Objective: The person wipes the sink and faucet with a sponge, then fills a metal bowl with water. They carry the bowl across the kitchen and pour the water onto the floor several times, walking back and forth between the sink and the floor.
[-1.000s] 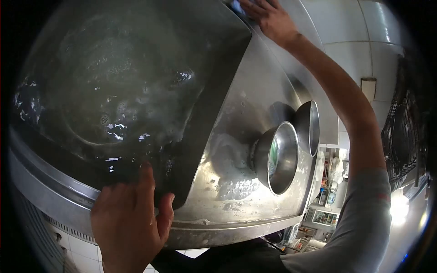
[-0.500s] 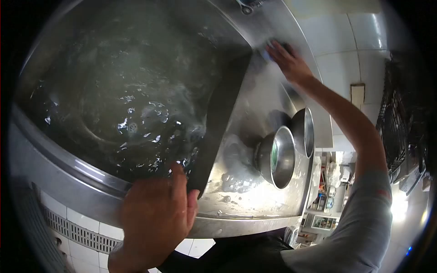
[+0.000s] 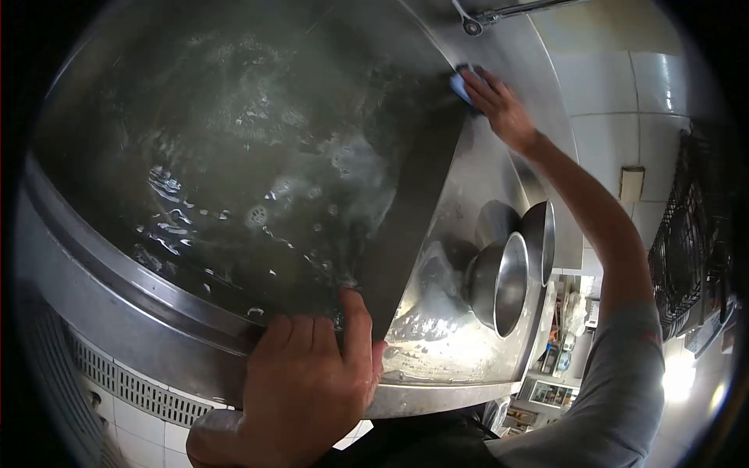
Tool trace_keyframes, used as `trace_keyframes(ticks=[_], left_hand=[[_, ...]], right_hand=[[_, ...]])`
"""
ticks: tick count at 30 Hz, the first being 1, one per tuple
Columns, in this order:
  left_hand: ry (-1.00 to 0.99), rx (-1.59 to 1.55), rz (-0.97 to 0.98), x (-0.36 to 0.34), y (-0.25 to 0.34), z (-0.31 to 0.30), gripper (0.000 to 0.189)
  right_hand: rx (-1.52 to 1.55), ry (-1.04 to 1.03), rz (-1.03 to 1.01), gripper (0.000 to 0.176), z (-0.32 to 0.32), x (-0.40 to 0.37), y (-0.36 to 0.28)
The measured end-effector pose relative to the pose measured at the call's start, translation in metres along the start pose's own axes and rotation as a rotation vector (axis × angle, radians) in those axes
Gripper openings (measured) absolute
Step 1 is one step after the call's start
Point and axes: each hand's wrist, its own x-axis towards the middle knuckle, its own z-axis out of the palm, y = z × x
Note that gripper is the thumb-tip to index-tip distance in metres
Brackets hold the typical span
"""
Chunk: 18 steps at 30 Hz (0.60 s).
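A large metal sink full of murky, rippling water takes up the left side of the view. At its front right corner, my left hand rests over the rim, index finger stretched towards the water and the other fingers bent; nothing shows in it. Farther off, my right hand presses a blue sponge against the sink's edge at the far right corner. The fingers lie over the sponge and partly hide it.
Two metal bowls, a nearer one and one behind it, lie tilted on the wet steel drainboard. A metal tap fitting is at the top. White wall tiles and a dark rack are at the right.
The view has shifted, so the bowls and drainboard appear farther right. My right hand has moved the sponge from the steel ledge onto the sink's edge. My left hand stays near the front rim.
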Motion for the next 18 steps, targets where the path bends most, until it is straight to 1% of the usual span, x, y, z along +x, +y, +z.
trace_keyframes(ticks=[2, 4, 5, 6, 7, 8, 9, 10, 11, 13, 14, 16, 17, 18], left_hand=[[-0.008, -0.016, -0.019, 0.002, 0.002, 0.001, 0.053], [-0.027, -0.032, -0.031, 0.004, 0.006, -0.003, 0.052], [-0.065, -0.005, -0.031, 0.003, 0.007, -0.010, 0.051], [-0.091, 0.021, -0.044, 0.004, 0.006, -0.010, 0.050], [-0.110, 0.020, -0.036, 0.002, 0.003, -0.007, 0.050], [-0.074, 0.023, -0.039, -0.002, 0.001, -0.002, 0.046], [-0.018, 0.021, -0.044, -0.003, -0.001, 0.001, 0.042], [-0.005, 0.011, -0.047, -0.002, -0.001, -0.001, 0.042], [0.018, 0.062, -0.018, 0.001, -0.002, -0.005, 0.043], [0.042, 0.133, 0.013, 0.002, 0.000, -0.009, 0.043], [0.014, 0.064, 0.018, 0.004, 0.001, -0.002, 0.046], [-0.023, 0.006, 0.003, 0.003, 0.004, 0.002, 0.048], [-0.043, 0.079, -0.020, 0.003, 0.008, -0.001, 0.047], [-0.057, 0.148, -0.042, 0.003, 0.011, -0.004, 0.046]], right_hand=[[-0.047, 0.023, -0.084, 0.054, 0.000, 0.061, 0.000], [-0.180, -0.111, -0.045, 0.052, 0.023, 0.114, -0.013], [-0.164, -0.105, -0.042, 0.052, 0.022, 0.125, -0.016], [-0.220, 0.027, -0.055, 0.050, 0.019, 0.143, -0.016], [-0.275, 0.133, -0.044, 0.049, 0.020, 0.140, -0.018], [-0.265, 0.110, -0.037, 0.049, 0.023, 0.117, -0.016], [-0.191, 0.080, -0.037, 0.049, 0.018, 0.086, -0.005], [-0.121, 0.066, -0.047, 0.049, 0.011, 0.068, 0.005], [-0.134, 0.078, -0.058, 0.049, 0.008, 0.062, 0.007], [-0.066, -0.131, 0.041, 0.043, -0.002, 0.056, 0.003], [-0.074, -0.125, 0.057, 0.043, 0.002, 0.063, 0.007], [0.090, -0.093, 0.298, 0.038, 0.006, 0.127, -0.007], [0.107, -0.090, 0.311, 0.038, 0.004, 0.142, -0.014], [0.073, 0.004, 0.260, 0.026, -0.001, 0.157, -0.016]])
